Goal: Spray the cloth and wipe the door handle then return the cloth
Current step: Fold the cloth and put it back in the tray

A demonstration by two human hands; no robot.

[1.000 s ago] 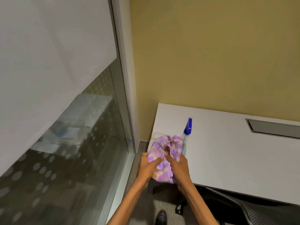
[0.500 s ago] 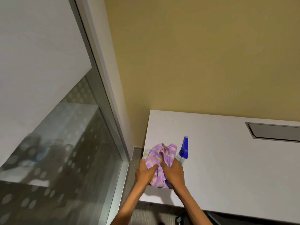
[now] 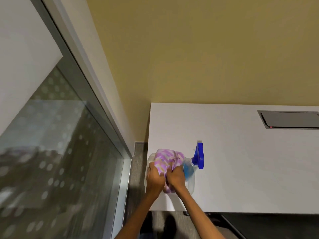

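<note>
Forearms entering from the bottom edge. Left hand [image 3: 154, 177] and right hand [image 3: 176, 176] side by side, both clenched on purple patterned cloth [image 3: 168, 160], pressing it into clear plastic container [image 3: 190, 186] at near left corner of white desk [image 3: 250, 169]. Spray bottle [image 3: 196, 159] with blue trigger head in same container, touching cloth's right side. Farther back, grey recessed panel [image 3: 290, 119] in desktop. Beyond, yellow wall [image 3: 198, 49]; at left, frosted glass partition [image 3: 51, 135].
</note>
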